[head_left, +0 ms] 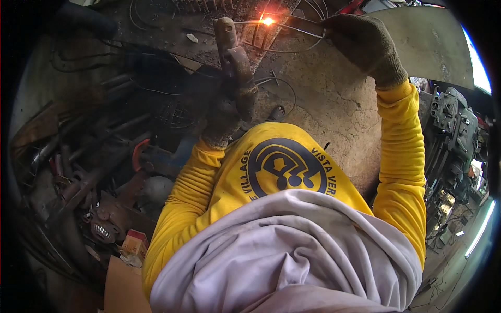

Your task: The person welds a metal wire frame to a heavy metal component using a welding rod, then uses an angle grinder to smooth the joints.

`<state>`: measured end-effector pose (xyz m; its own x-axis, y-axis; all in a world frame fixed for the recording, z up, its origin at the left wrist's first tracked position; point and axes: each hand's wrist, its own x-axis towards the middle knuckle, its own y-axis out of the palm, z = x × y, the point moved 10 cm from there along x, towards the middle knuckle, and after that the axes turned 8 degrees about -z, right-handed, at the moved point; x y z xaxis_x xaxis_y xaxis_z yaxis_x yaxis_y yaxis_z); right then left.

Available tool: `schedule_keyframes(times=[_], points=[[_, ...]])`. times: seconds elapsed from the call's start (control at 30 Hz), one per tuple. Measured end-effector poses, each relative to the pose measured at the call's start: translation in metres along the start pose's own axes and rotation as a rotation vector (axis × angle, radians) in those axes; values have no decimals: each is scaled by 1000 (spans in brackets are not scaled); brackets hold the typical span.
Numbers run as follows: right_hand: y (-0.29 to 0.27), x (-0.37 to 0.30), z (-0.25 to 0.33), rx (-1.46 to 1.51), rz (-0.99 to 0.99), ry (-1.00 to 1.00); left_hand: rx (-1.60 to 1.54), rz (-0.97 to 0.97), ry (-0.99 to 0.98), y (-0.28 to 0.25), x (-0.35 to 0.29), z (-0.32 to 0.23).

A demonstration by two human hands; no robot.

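My left hand (222, 117), in a dark work glove, is closed around a worn brown welding electrode holder (228, 39). A thin welding electrode (248, 22) sticks out of its head to the right. At the electrode's tip a bright orange arc (267, 21) glows against thin metal rods. My right hand (362, 44), also gloved, is closed on the right end of a bent metal rod (302, 32), which reaches left to the glow. The fingertips of the right hand are partly hidden in shadow. Glare hides the exact joint.
Beneath the glow lies a dirty metal work surface (172, 36) with debris and a pale chip (192, 38). Dark scrap pipes and parts (78, 182) crowd the left, beside a small red box (135, 242). Greasy machinery (454, 125) stands at the right, near a curved sheet (428, 39). Loose wire (289, 88) loops over the floor.
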<state>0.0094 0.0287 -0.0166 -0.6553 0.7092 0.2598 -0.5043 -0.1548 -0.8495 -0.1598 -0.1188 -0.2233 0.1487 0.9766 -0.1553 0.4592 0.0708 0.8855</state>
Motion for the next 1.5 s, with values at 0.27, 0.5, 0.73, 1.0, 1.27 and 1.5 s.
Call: schedule_keyframes(times=[0.27, 0.5, 0.73, 1.0, 1.27, 1.5], points=[[-2, 1, 4, -67, 9, -34, 965, -109, 277, 12, -3, -21], [-3, 0, 3, -79, -8, -35, 888, -218, 174, -4, -6, -13], [-8, 0, 10, -136, -90, -161, 577, -148, 77, 4, -12, -11], [-18, -3, 13, -132, -124, -179, 349, -152, 19, 2, -11, -6], [-10, 1, 17, -98, -75, -138, 320, -171, 47, -5, -11, -9], [-3, 0, -2, -56, -8, -49, 516, -158, 160, 2, -3, -19]])
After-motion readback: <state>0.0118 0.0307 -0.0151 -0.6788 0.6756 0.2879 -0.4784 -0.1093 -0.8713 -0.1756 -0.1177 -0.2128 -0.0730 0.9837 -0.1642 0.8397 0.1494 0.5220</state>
